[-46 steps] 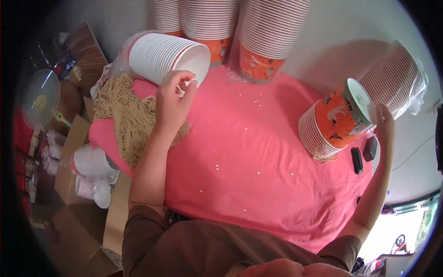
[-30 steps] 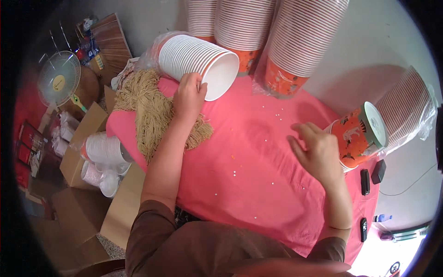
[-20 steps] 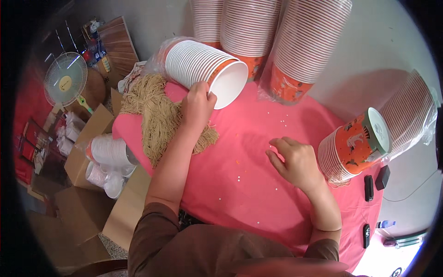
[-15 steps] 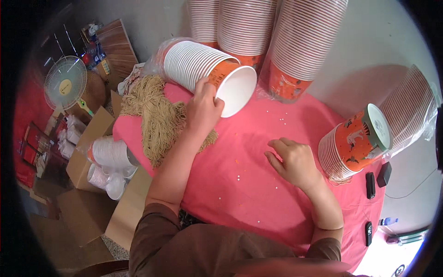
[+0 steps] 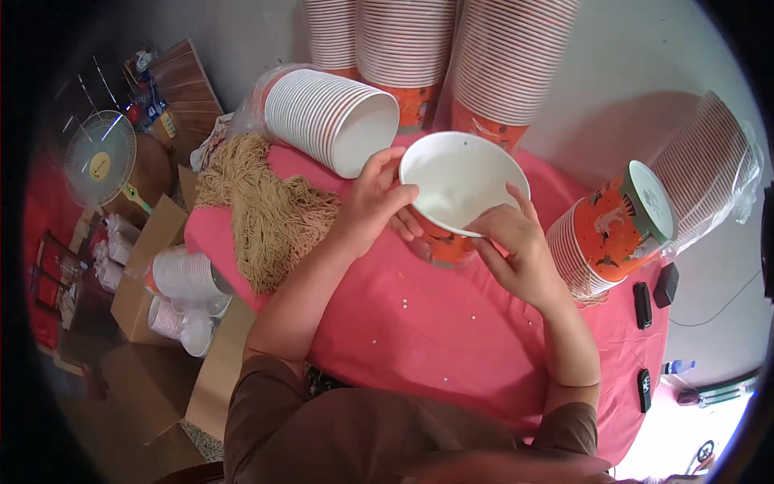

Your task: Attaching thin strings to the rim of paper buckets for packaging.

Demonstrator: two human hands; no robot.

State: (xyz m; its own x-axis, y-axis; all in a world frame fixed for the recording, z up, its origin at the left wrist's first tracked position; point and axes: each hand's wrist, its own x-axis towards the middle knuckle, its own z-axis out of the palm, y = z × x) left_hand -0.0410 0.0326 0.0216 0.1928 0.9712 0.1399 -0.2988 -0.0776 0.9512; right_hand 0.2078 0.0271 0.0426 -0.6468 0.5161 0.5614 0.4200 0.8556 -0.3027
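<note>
No readable text my end. Mark on fan hub (image 5: pixel 99 165), left of frame, and white mark on black device (image 5: pixel 644 391), lower right: too small for me.

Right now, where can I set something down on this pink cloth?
Between your forearms, nearer you than the held paper bucket, the pink tablecloth has room among scattered white bits. Crowded: back, tall bucket stacks; left, tan yarn; right, upturned orange bucket stack.

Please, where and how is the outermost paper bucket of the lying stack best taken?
Probably by the rim of the outermost paper bucket, from its mouth side, with the left hand once free: the stack lies on its side, mouth rightward, and nesting hides most of that bucket's wall.
</note>
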